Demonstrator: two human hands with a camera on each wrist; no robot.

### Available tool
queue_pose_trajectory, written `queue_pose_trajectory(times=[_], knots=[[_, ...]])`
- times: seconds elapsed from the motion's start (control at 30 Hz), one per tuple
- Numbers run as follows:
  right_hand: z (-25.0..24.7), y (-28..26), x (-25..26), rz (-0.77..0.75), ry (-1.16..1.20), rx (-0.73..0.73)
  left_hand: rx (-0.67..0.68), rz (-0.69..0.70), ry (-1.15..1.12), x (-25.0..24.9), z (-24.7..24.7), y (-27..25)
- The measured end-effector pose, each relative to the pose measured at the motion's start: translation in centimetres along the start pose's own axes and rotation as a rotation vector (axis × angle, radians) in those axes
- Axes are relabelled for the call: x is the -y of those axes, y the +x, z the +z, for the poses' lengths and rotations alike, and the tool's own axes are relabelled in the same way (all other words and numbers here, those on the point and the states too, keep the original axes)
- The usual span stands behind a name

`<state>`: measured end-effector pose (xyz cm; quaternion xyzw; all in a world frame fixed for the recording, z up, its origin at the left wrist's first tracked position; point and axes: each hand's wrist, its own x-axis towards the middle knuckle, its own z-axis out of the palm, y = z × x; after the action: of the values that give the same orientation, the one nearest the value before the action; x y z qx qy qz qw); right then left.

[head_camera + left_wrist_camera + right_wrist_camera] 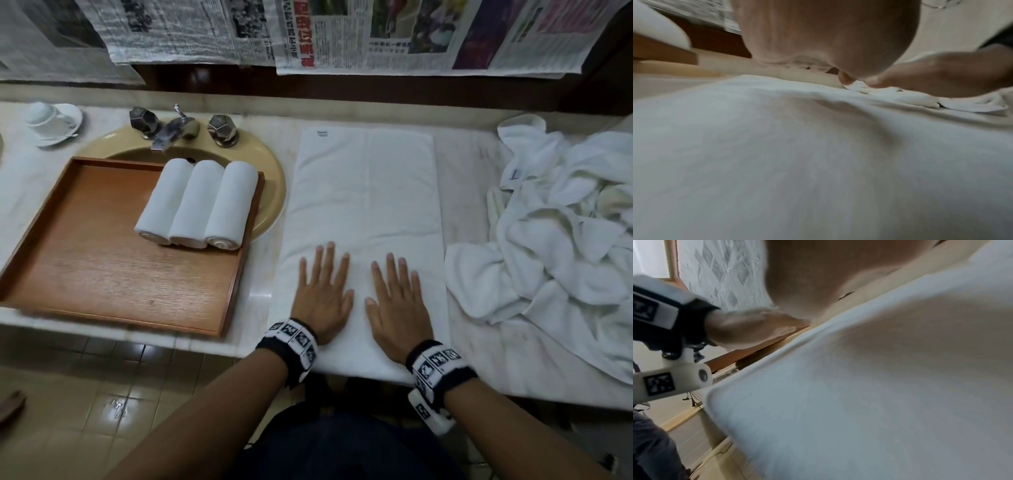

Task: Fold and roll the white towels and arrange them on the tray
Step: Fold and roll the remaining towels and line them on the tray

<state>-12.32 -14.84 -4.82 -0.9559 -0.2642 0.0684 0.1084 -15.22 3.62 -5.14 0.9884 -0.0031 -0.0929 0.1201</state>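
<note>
A white towel (366, 205), folded into a long strip, is laid flat on the pale stone worktop (462, 178), running from the near edge towards the back. Both hands are placed palm down on its near end, side by side but not touching. The left hand (323, 294) is held flat with straight, slightly spread fingers, and the right hand (397, 305) is pressed down the same way; nothing is gripped by either. In the left wrist view the towel (797, 154) fills the lower part of the picture, and the right hand (941, 78) is seen lying on it. In the right wrist view the towel's rounded near edge (719, 395) is shown at the worktop's edge.

To the left, a wooden tray (102, 267) is set partly over a tan sink (270, 192). Three rolled towels (198, 202) are lined up touching one another in the tray's far right corner. A heap of loose white towels (565, 222) is piled on the worktop to the right. An upturned cup on a saucer (51, 120) is seen at the far left, and newspaper sheets (342, 31) are hung along the back.
</note>
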Motion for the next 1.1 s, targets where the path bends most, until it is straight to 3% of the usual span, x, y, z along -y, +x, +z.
queue_pose_trajectory(times=[0.1, 0.23, 0.33, 0.4, 0.47, 0.53, 0.6, 0.77, 0.83, 0.93, 1.0, 1.1], knots=[[0.4, 2.1, -0.7, 0.057, -0.027, 0.135, 0.114, 0.044, 0.051, -0.5, 0.8, 1.6], [-0.1, 3.1, -3.1, 0.307, 0.057, 0.287, 0.142, -0.183, 0.016, 2.7, 0.0, 2.4], [-2.0, 4.3, -3.4, 0.371, 0.058, 0.364, 0.161, -0.329, 0.049, 3.7, -1.4, 3.6], [-3.0, 5.3, -3.1, 0.269, -0.005, 0.28, 0.131, -0.265, 0.058, 2.7, -2.2, 4.8], [-3.5, 6.9, -2.5, 0.12, -0.032, 0.213, 0.108, -0.097, 0.058, 0.9, -2.7, 6.5], [-3.3, 8.7, -2.1, 0.03, -0.043, 0.234, 0.157, 0.018, 0.058, 0.0, -2.6, 8.1], [-2.4, 9.9, -2.8, 0.043, -0.072, 0.293, 0.204, 0.001, 0.074, 0.9, -2.0, 9.1], [-2.5, 10.6, -5.8, 0.391, 0.01, 0.342, 0.194, -0.237, 0.04, 6.2, -2.9, 10.0], [-3.1, 11.6, -5.3, 0.46, 0.017, 0.319, 0.168, -0.241, 0.055, 6.3, -3.6, 10.9], [-3.0, 13.2, -3.4, 0.224, -0.015, 0.205, 0.108, -0.046, 0.037, 4.4, -3.9, 12.5], [-2.5, 13.6, -3.1, 0.114, -0.01, 0.231, 0.134, 0.003, 0.005, 4.1, -3.6, 13.7], [-2.3, 14.2, -5.1, 0.258, 0.03, 0.299, 0.159, -0.114, 0.029, 6.1, -3.4, 14.8]])
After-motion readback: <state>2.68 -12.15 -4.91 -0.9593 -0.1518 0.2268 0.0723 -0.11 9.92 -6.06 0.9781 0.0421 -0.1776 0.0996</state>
